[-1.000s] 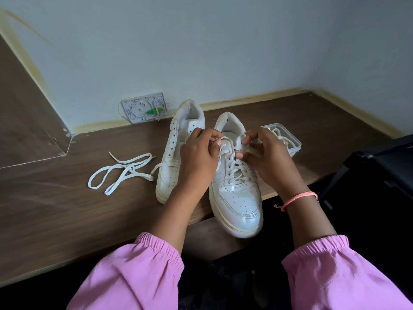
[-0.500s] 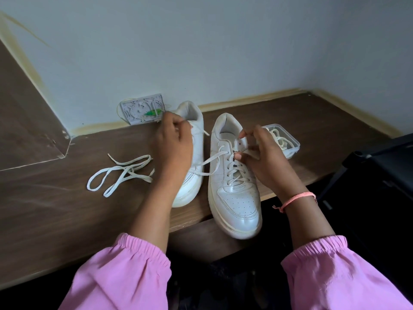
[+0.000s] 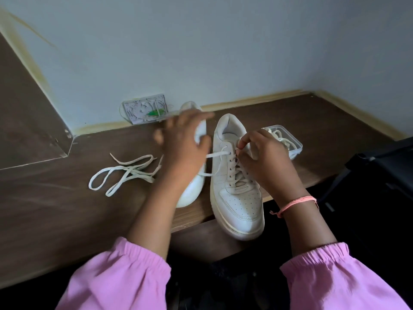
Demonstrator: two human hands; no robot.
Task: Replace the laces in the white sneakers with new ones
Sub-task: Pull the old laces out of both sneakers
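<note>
Two white sneakers on the brown table [image 3: 67, 220]: right sneaker [image 3: 237, 193] toe hanging over the near edge, left sneaker [image 3: 194, 182] just beside it, mostly covered by the left hand [image 3: 183, 151]. Lace [image 3: 214, 155] flat, soft, floppy, probably light as anything; best pinched near the tip or right at the eyelet, otherwise just slides. Shoe itself stiff enough to stay put. Right hand [image 3: 263, 157] curled in, fingertips pinching lace at the top eyelets. Left hand blurred, fingers spread; can't tell whether holding the strand running under it. Loose lace [image 3: 120, 175] lying left, more coiled in the clear tub [image 3: 292, 151] far right. Left sneaker's eyelets hidden.
</note>
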